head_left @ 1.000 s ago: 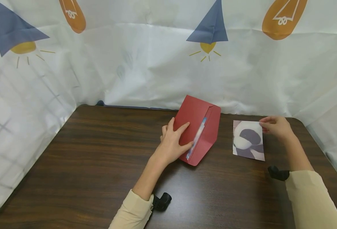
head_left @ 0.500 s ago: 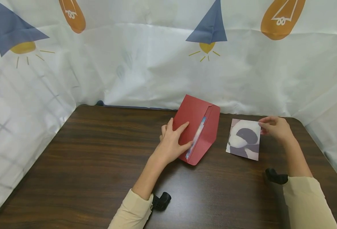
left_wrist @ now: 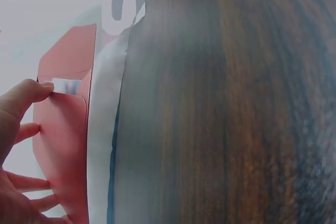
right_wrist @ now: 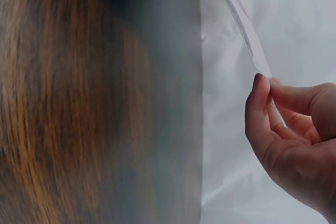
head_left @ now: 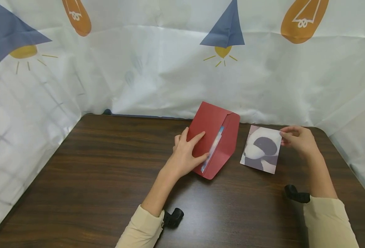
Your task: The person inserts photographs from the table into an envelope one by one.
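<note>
My left hand [head_left: 185,153] grips a red envelope [head_left: 211,119] by its lower left side. Thumb and index finger lie spread on its front, while the other fingers are bent at its edge. The envelope's flap [head_left: 225,141] stands open to the right, and a bluish-white paper [head_left: 212,148] shows in the slot. To the right, my right hand [head_left: 300,139] pinches a picture card [head_left: 260,151] with a black-and-white plush-like print at its upper right corner. Seen from the right wrist, the card [right_wrist: 244,24] appears edge-on between thumb and fingertips.
Both hands work over a dark wood-grain table [head_left: 108,179]. A white curtain [head_left: 139,79] printed with lamps and bulbs hangs along the table's back edge and both sides. A black wrist camera [head_left: 173,217] sits at the left cuff, another [head_left: 297,194] at the right.
My right hand has brought the picture card a little to the left, toward the envelope, and the card has tilted clockwise. The left hand and the envelope have stayed nearly still.
</note>
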{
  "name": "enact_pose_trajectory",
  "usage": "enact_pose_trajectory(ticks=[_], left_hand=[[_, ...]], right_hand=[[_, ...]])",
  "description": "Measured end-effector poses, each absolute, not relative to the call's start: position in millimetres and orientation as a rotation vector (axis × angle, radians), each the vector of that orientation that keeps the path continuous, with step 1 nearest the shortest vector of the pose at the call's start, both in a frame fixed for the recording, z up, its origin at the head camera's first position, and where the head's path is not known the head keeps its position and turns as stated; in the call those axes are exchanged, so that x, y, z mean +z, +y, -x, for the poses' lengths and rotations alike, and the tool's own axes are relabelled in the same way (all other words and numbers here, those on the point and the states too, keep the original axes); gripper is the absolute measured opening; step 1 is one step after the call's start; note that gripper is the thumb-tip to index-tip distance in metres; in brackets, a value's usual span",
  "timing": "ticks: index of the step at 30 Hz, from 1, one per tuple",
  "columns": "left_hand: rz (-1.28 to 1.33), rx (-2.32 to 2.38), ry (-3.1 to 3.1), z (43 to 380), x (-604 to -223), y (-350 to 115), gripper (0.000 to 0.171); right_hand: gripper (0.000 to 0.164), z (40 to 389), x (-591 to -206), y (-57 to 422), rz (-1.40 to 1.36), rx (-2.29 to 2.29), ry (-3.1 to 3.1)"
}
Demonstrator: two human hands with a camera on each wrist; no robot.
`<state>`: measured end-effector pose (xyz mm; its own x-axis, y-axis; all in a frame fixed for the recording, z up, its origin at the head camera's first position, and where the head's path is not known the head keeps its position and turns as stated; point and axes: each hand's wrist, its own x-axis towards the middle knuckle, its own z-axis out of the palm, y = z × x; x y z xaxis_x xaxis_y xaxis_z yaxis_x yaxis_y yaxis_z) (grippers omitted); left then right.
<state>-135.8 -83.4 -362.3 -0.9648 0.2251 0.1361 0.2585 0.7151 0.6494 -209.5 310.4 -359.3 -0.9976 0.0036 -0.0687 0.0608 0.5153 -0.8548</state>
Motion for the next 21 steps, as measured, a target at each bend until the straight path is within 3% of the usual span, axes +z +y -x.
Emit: enact_pose_trajectory(ticks=[4,8,21], left_hand=[[0.415,-1.098,-2.857,136.4,-363.2,-84.6,0.07],[0.419,-1.089,-2.846,136.6,-363.6,-85.7,0.071],[0.414,-1.058,-2.834,136.5,-362.4,-87.9,0.07]], right_hand=[[0.027,207.2,-356.8,306.9,-0.05,-1.583,2.658],[0.006,204.5,-353.5,303.6,-0.029,-1.714,2.59],[0.006,195.2,-343.2,292.6,-0.009,-1.834,2.506]])
